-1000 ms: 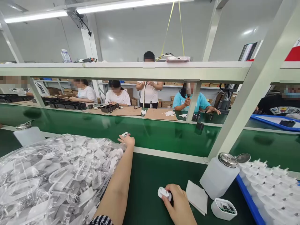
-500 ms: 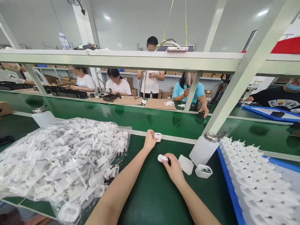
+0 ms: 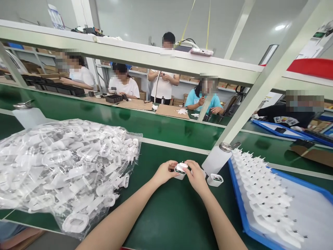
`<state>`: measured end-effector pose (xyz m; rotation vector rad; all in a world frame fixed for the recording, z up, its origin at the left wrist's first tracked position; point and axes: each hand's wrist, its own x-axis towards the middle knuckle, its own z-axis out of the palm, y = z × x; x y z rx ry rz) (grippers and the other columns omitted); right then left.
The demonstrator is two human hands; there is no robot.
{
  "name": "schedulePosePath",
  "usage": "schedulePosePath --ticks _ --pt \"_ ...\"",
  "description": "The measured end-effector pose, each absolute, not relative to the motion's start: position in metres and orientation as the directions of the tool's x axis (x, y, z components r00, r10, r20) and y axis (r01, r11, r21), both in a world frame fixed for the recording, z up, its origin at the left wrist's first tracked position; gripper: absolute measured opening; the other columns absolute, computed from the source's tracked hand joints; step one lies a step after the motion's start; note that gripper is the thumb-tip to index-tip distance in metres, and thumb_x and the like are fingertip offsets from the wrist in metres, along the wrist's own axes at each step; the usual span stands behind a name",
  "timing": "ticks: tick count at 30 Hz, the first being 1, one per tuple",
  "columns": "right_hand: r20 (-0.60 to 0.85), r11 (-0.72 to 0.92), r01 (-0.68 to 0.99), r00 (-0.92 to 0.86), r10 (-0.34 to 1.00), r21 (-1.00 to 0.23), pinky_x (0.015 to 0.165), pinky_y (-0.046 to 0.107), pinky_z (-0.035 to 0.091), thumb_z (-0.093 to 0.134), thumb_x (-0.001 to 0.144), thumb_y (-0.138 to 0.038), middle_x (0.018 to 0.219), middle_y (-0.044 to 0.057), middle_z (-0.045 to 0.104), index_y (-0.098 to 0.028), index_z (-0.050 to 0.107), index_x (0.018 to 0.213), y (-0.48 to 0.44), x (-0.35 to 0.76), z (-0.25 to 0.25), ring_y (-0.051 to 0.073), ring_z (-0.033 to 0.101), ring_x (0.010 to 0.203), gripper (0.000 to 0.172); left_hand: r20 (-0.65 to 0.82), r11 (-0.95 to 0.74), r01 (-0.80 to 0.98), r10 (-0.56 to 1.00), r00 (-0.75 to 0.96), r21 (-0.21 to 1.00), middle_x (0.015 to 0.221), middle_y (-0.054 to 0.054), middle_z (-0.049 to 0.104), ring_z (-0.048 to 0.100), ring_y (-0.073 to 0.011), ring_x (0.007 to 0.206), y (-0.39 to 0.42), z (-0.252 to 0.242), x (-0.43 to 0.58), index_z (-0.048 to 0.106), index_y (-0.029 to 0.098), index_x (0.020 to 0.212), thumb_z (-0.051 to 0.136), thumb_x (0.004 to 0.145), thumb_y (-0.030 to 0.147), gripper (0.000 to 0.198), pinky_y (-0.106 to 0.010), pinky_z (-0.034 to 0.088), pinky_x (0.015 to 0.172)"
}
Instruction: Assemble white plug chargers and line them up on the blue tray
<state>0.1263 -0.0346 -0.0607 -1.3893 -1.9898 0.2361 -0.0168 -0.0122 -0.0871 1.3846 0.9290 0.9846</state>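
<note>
Both hands meet over the green mat in the middle of the view. My left hand [image 3: 164,172] is closed on a small white charger shell [image 3: 179,173], held from its left side. My right hand [image 3: 195,175] pinches a white plug cap [image 3: 182,166] on top of that shell. Another open white shell [image 3: 215,180] rests on the mat just right of my right hand. A clear plastic bag of white plug parts [image 3: 65,166] lies to the left, with several parts spilling from its mouth.
A white dispenser bottle with a metal top [image 3: 217,159] stands behind my right hand. A blue tray [image 3: 240,208] at the right holds rows of white assembled plugs. A second bottle [image 3: 27,114] stands far left. Several people work beyond the green conveyor [image 3: 130,121].
My left hand drew back from the conveyor edge with a white shell and joined my right hand, which brought its cap onto it. The camera tilted down.
</note>
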Motion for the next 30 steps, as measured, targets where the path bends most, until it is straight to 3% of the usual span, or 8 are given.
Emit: schedulePosePath --ticks 9,14,21,26,30 --pt "0.338 0.372 0.784 -0.220 0.915 -0.497 0.077 0.034 0.034 0.036 0.072 -0.028 0.090 0.005 0.050 -0.019 0.049 0.080 -0.035 0.124 -0.064 0.017 0.044 0.088 0.018 0.082 -0.132 0.122 0.934 0.347 0.984 0.088 -0.004 0.057 0.052 -0.0145 0.081 -0.014 -0.082 -0.020 0.053 0.016 0.087 0.059 0.052 0.015 0.036 -0.025 0.040 0.072" --pt "0.212 0.300 0.792 -0.219 0.952 -0.532 0.079 0.035 0.033 0.044 0.067 -0.035 0.099 0.005 0.048 -0.019 0.046 0.093 -0.036 0.131 -0.061 0.018 0.042 0.093 0.031 0.089 -0.154 0.146 0.920 0.381 0.977 0.086 -0.004 0.058 0.052 -0.0143 0.080 -0.013 -0.081 -0.022 0.054 0.016 0.088 0.058 0.054 0.021 0.034 -0.024 0.041 0.071" --pt "0.172 0.256 0.811 -0.193 0.966 -0.527 0.067 0.028 0.038 0.046 0.065 -0.030 0.086 0.002 0.056 -0.021 0.053 0.083 -0.037 0.130 -0.053 0.016 0.050 0.078 0.021 0.087 -0.183 0.209 0.913 0.399 0.961 0.085 -0.003 0.059 0.053 -0.0131 0.076 -0.015 -0.075 -0.025 0.056 0.017 0.087 0.056 0.055 0.022 0.032 -0.021 0.041 0.067" --pt "0.071 0.168 0.888 -0.152 0.986 -0.428 0.049 0.023 0.035 0.050 0.062 -0.027 0.064 -0.001 0.058 -0.022 0.056 0.067 -0.035 0.125 -0.039 0.015 0.052 0.060 0.009 0.017 -0.269 0.585 0.916 0.400 0.765 0.065 0.000 0.060 0.054 -0.0155 0.062 -0.009 -0.050 -0.022 0.062 0.021 0.070 0.057 0.051 0.022 0.020 -0.024 0.040 0.058" --pt "-0.015 0.151 0.914 -0.169 0.986 -0.375 0.044 0.021 0.029 0.054 0.059 -0.023 0.055 -0.002 0.056 -0.021 0.053 0.055 -0.029 0.122 -0.029 0.014 0.050 0.053 0.004 -0.110 -0.257 0.788 0.919 0.378 0.560 0.039 0.000 0.048 0.052 -0.0187 0.052 0.002 -0.020 -0.007 0.057 0.017 0.041 0.065 0.033 0.013 0.012 -0.028 0.040 0.056"
